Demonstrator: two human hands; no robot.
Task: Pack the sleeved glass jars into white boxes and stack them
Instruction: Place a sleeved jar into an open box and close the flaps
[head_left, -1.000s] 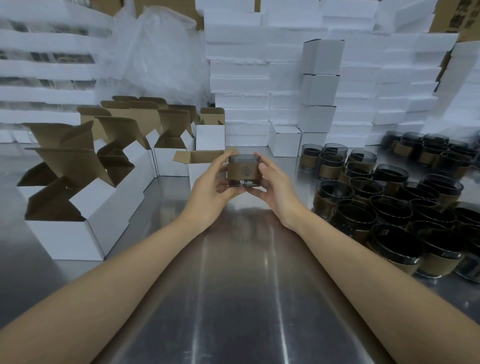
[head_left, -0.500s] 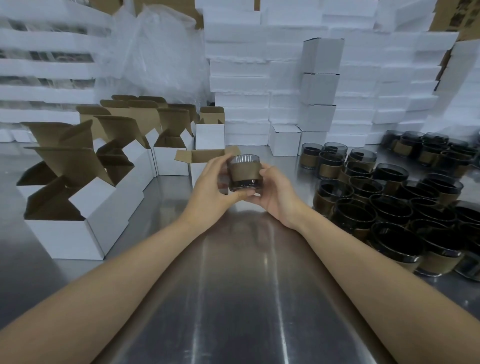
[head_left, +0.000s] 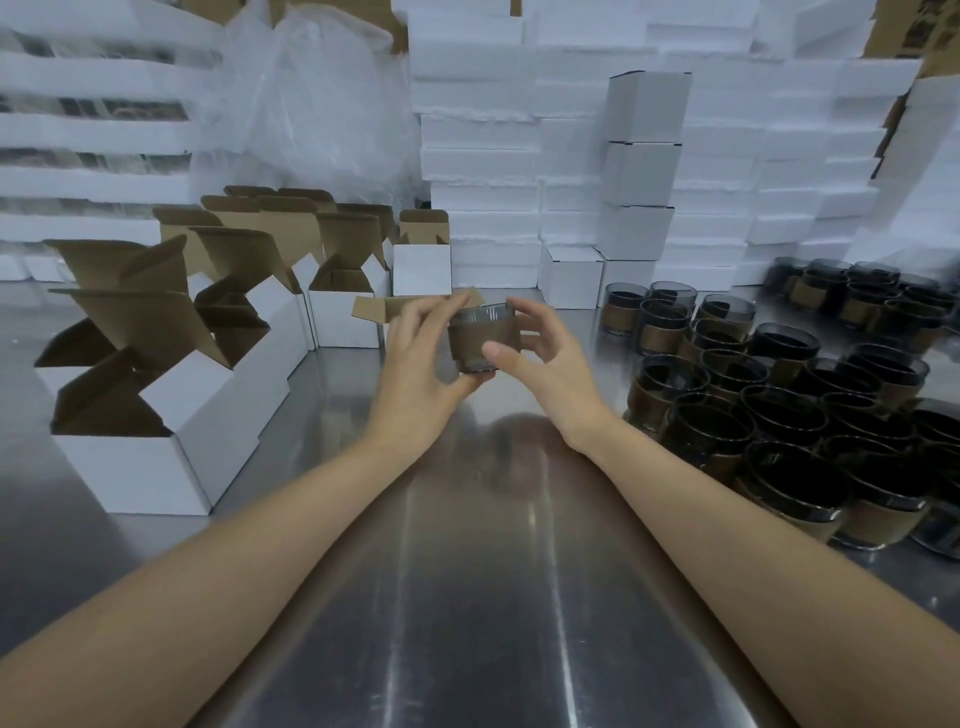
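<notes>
A glass jar with a brown sleeve (head_left: 480, 340) is held upright above the steel table (head_left: 467, 571), at the middle. My left hand (head_left: 415, 374) grips it from the left, thumb under the base and fingers at the rim. My right hand (head_left: 556, 374) curls round its right side, with the thumb on the sleeve front. Just behind the jar stands an open white box (head_left: 384, 309) with brown flaps, mostly hidden by my left hand. A tall stack of closed white boxes (head_left: 641, 171) rises at the back.
Several open white boxes (head_left: 130, 467) with raised brown flaps line the left side. Many sleeved jars (head_left: 779, 415) crowd the right of the table. White foam trays (head_left: 478, 156) and a plastic bag (head_left: 322, 104) form the back wall.
The jar has been turned in my hands, so its sleeve mark no longer faces me. My right hand's fingers have spread and moved from under the jar to its side.
</notes>
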